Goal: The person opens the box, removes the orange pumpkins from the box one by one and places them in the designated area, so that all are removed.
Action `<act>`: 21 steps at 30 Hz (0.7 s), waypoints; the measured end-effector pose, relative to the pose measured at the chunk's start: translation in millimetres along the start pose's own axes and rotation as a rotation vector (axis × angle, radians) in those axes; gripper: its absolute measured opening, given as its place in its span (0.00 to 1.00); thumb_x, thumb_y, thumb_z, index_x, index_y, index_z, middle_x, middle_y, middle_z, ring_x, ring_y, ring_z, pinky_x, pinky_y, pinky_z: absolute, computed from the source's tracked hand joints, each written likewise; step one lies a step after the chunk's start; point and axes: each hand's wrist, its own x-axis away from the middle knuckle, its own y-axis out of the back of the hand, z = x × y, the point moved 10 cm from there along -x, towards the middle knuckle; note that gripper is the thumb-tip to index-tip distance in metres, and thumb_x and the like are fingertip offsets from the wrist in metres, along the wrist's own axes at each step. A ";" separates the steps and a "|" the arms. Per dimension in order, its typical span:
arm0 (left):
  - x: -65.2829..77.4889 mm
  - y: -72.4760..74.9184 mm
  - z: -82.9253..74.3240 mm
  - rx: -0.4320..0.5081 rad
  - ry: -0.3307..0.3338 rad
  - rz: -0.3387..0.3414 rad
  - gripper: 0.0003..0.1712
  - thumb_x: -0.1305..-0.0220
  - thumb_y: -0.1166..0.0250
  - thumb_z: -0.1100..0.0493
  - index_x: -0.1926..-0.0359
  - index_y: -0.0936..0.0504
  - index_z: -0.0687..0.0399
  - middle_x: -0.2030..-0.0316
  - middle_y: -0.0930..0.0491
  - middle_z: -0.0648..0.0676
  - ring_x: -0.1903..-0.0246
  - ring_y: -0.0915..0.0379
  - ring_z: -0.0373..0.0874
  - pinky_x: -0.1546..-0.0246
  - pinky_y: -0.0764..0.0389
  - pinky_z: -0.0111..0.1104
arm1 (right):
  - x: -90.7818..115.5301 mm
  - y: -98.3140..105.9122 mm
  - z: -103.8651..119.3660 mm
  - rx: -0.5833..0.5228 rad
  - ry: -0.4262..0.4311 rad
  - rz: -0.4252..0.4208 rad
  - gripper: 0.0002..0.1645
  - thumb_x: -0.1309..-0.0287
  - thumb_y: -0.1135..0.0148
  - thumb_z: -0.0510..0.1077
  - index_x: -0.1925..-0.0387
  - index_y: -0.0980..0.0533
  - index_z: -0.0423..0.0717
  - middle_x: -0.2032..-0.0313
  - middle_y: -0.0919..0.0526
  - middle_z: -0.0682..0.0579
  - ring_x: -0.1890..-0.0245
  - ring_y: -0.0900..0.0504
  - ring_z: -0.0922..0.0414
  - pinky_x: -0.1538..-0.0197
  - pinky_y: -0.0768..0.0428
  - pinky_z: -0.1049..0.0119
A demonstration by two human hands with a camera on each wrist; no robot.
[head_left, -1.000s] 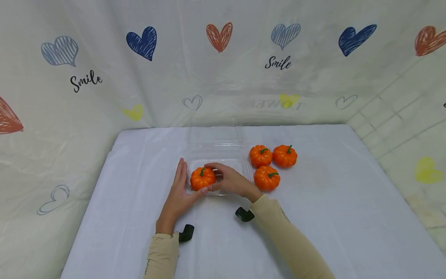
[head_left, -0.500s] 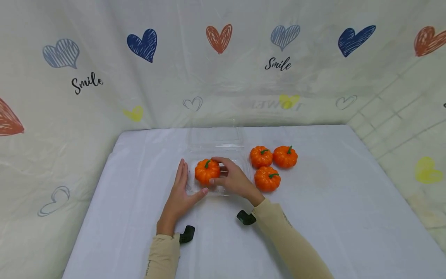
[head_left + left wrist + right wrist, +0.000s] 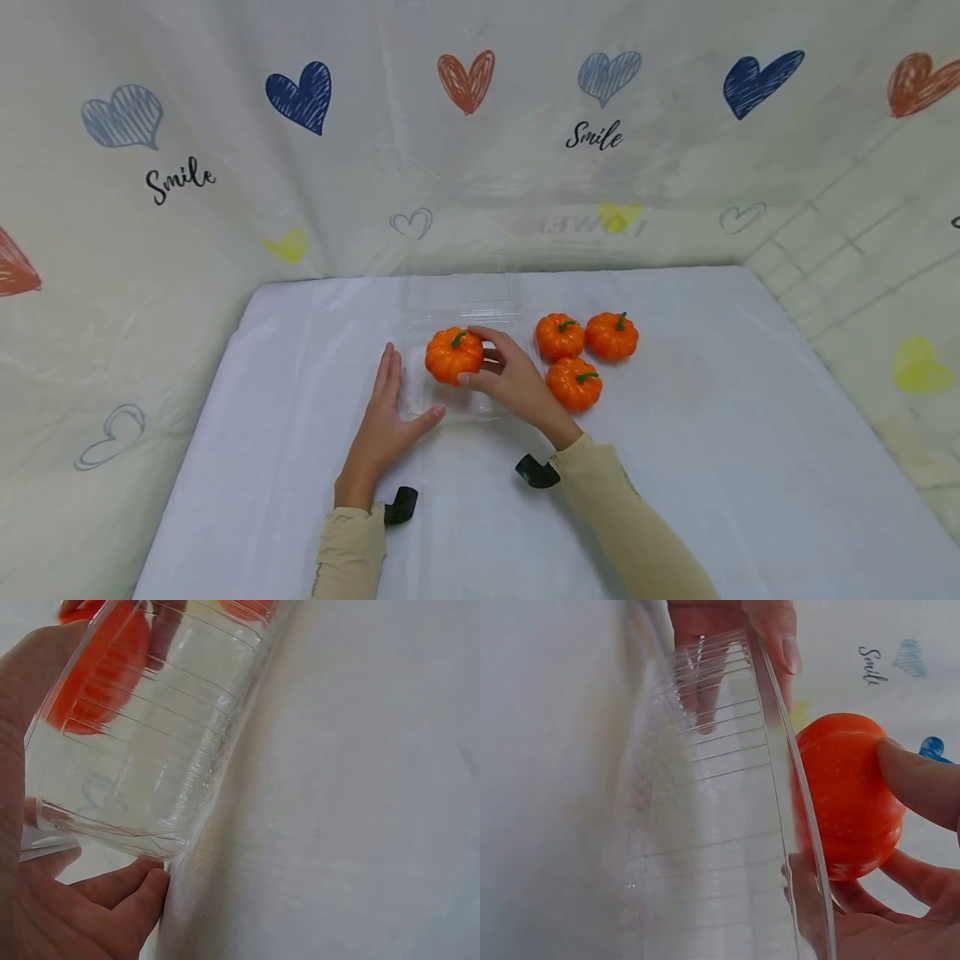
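Note:
My right hand (image 3: pixel 519 385) grips a small orange toy pumpkin (image 3: pixel 452 358) with a green stem, thumb in front and fingers behind. In the right wrist view the pumpkin (image 3: pixel 847 795) is above the rim of a clear plastic clamshell container (image 3: pixel 705 847). My left hand (image 3: pixel 382 433) rests at the container's left front corner, its fingers straight along the left side and the thumb extended by the front edge. In the left wrist view, the fingertips (image 3: pixel 150 889) lie low beside the clear wall. The hinged lid (image 3: pixel 461 292) stands raised behind the container.
Three more toy pumpkins sit right of the container: one near its back corner (image 3: pixel 559 337), one farther right (image 3: pixel 612 336) and one in front (image 3: pixel 574 384). White cloth (image 3: pixel 712 467) covers the table. A heart-printed curtain (image 3: pixel 360 167) hangs behind.
My right hand has lifted the pumpkin from the container's left front area, up and to the right. My left hand has stayed at the corner, nearly still.

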 end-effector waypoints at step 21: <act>1.1 -0.4 1.9 -0.016 -0.006 -0.007 0.70 0.37 0.25 0.33 0.12 0.59 0.53 0.14 0.71 0.40 0.17 0.57 0.53 0.21 0.49 0.59 | 33.6 47.2 4.0 -0.052 0.037 -0.069 0.44 0.34 0.24 0.41 0.22 0.33 0.45 0.25 0.31 0.48 0.29 0.26 0.43 0.29 0.25 0.49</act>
